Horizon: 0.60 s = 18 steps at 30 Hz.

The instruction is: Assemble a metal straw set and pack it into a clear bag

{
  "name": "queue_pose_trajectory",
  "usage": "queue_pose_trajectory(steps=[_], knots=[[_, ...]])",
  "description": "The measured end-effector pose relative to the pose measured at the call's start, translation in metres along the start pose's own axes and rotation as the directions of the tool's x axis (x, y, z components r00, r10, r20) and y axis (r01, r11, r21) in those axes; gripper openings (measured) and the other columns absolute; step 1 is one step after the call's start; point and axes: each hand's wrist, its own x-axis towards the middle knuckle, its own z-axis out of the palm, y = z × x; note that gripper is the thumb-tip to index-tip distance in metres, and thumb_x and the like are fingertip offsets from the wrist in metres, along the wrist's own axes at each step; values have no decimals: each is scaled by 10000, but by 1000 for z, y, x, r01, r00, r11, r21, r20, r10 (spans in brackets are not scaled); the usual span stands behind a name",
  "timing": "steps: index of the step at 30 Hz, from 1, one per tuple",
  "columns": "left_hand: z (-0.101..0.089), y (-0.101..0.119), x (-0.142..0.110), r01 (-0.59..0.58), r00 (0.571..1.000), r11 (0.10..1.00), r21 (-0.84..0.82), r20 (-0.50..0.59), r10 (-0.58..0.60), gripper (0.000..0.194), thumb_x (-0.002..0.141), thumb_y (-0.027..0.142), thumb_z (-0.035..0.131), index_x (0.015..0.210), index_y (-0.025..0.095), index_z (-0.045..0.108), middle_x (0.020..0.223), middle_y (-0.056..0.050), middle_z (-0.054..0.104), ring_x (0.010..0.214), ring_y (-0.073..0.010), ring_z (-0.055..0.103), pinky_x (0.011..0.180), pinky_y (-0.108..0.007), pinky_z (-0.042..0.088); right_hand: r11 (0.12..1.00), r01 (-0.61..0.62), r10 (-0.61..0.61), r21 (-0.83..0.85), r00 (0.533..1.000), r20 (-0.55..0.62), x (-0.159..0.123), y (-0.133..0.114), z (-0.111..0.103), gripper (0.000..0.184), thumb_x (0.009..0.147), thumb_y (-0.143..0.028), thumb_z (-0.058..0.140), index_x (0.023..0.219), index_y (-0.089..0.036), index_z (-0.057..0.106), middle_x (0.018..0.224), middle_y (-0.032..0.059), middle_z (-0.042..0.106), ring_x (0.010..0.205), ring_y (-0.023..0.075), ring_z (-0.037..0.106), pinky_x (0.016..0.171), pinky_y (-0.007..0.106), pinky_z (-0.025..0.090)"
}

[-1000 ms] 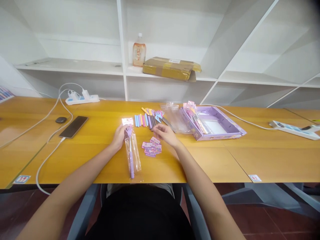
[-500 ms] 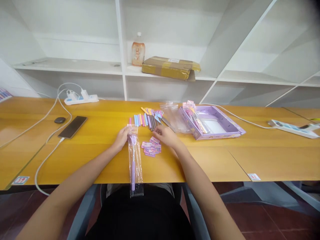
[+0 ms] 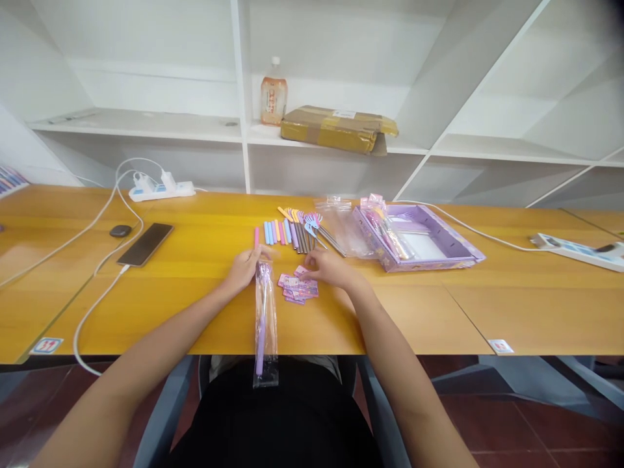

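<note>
My left hand (image 3: 244, 268) is closed on the top of a clear plastic bag (image 3: 271, 325). Inside the bag lies a back scratcher (image 3: 261, 341) with a purple handle, a metal rod and a purple claw head; the bag's lower end hangs past the table edge. To its right is a small pile of pink and purple cards (image 3: 294, 290). My right hand (image 3: 327, 266) pinches at the upper card of this pile. Beyond the hands lie several claw heads on dark rods (image 3: 303, 239) and a row of coloured handles (image 3: 276, 232).
A purple box (image 3: 433, 262) with bagged back scratchers (image 3: 390, 234) on its left side stands to the right, by empty clear bags (image 3: 341, 227). At left are a phone (image 3: 145, 244), cables and a power strip (image 3: 163, 191). Another power strip (image 3: 580, 250) lies far right.
My right hand has come down from above the pile onto the upper card. My left hand has shifted at the bag's top, which is now bunched. The view has shifted slightly.
</note>
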Motion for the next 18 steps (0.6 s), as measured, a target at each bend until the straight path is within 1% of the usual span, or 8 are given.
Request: queue_pose_trajectory(steps=[4, 8, 9, 11, 13, 15, 16, 18], knots=[[2, -4, -1, 5, 999, 1000, 1, 38, -5, 660, 1022, 728, 413, 917, 175, 757, 871, -66, 771, 798, -227, 682, 761, -315, 488, 1000, -23, 23, 21, 1000, 14, 0, 4, 1, 354, 766, -380, 925, 938, -166, 702, 982, 56, 675, 831, 155, 586, 735, 246, 401], [5, -3, -2, -24, 998, 1000, 10, 62, 23, 600, 1029, 680, 430, 901, 175, 728, 896, -58, 755, 819, -216, 664, 772, -304, 476, 996, -43, 42, 76, 999, 13, 1, 2, -1, 374, 713, -365, 945, 861, -169, 662, 894, 30, 672, 771, 142, 567, 697, 244, 383], [5, -2, -2, -27, 998, 999, 18, 64, 26, 593, 1031, 672, 426, 895, 175, 720, 893, -55, 749, 821, -214, 659, 774, -303, 474, 994, -45, 44, 98, 999, 15, 0, 0, -2, 370, 717, -365, 938, 845, -172, 649, 861, 22, 668, 747, 137, 562, 683, 244, 378], [6, -2, -2, -24, 998, 999, 38, 54, 22, 573, 1032, 661, 423, 881, 179, 694, 851, -41, 724, 794, -209, 640, 750, -300, 461, 989, -41, 39, 144, 999, 18, -2, -5, -6, 334, 779, -388, 886, 835, -178, 633, 796, 4, 655, 699, 127, 551, 657, 242, 370], [6, -3, -2, -19, 999, 998, 55, 31, 17, 551, 1033, 654, 428, 877, 184, 670, 826, -32, 705, 778, -206, 627, 731, -299, 449, 981, -32, 32, 189, 999, 3, -5, -15, -8, 327, 877, -461, 792, 857, -189, 611, 732, -15, 621, 650, 119, 526, 624, 239, 359], [5, -5, -2, -22, 1000, 997, 72, 17, 21, 537, 1034, 650, 438, 885, 186, 663, 844, -35, 706, 790, -209, 630, 743, -302, 449, 962, 3, 19, 272, 997, -79, -8, -29, -6, 370, 936, -539, 719, 883, -202, 575, 674, -34, 565, 606, 116, 484, 589, 238, 345], [5, -6, -2, -27, 1000, 996, 80, 16, 25, 534, 1035, 648, 440, 894, 186, 667, 858, -38, 710, 797, -211, 634, 752, -305, 453, 947, 51, -7, 317, 990, -139, -10, -37, -3, 385, 951, -561, 699, 885, -207, 562, 665, -37, 545, 593, 114, 465, 579, 239, 343], [4, -6, -2, -42, 999, 995, 94, 27, 40, 529, 1040, 642, 440, 907, 186, 673, 864, -41, 712, 796, -215, 636, 764, -313, 460, 909, 215, -130, 358, 960, -246, -12, -52, 8, 376, 964, -550, 700, 876, -208, 570, 701, -24, 554, 593, 109, 457, 581, 244, 361]])
